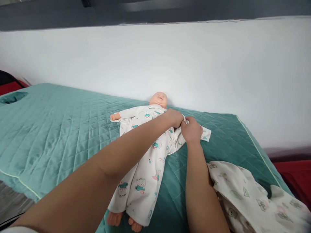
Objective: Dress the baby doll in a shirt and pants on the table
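A baby doll (158, 99) lies on its back, head toward the wall and bare feet toward me. It wears white printed baby clothes, with the trousers (143, 181) over its legs. On the left side one doll hand (115, 116) sticks out of its sleeve. My left hand (175, 118) reaches across the doll's chest and pinches the edge of the white baby top (173, 139). Close beside it, my right hand (191, 130) is closed on the same top near the right sleeve (206, 134). The doll's other arm is hidden by my hands and the cloth.
The doll is on a green quilted bed cover (73, 129), with a white wall (155, 61) directly behind. A crumpled white printed cloth (252, 197) lies at the right near my forearm. The bed has a hole (13, 97) at far left. Red items (295, 178) stand beyond the right edge.
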Available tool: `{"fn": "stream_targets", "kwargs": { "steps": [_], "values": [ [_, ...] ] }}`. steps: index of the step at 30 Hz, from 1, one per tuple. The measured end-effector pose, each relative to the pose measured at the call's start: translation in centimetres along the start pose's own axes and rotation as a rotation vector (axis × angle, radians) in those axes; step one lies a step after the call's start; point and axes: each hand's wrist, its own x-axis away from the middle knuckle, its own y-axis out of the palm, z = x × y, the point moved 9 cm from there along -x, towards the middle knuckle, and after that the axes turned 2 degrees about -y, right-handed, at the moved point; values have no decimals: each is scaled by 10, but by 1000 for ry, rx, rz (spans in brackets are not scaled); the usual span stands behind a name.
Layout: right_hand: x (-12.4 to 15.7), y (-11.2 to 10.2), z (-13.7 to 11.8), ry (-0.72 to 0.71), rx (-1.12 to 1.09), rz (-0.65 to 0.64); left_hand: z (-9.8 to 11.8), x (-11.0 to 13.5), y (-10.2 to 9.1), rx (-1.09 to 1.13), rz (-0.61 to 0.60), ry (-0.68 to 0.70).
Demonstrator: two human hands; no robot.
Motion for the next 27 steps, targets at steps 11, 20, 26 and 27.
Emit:
{"fn": "stream_targets", "kwargs": {
  "steps": [11,20,26,27],
  "values": [
    [1,-8,11,66,-34,61,-11,-3,-1,-69,28,-43],
    [2,-12,24,126,-115,111,-25,13,-18,-108,33,-93],
    [-4,-2,42,197,-184,87,-41,27,-26,-108,4,-120],
    [-4,-1,43,206,-196,88,-44,29,-27,-108,2,-123]
  ]
}}
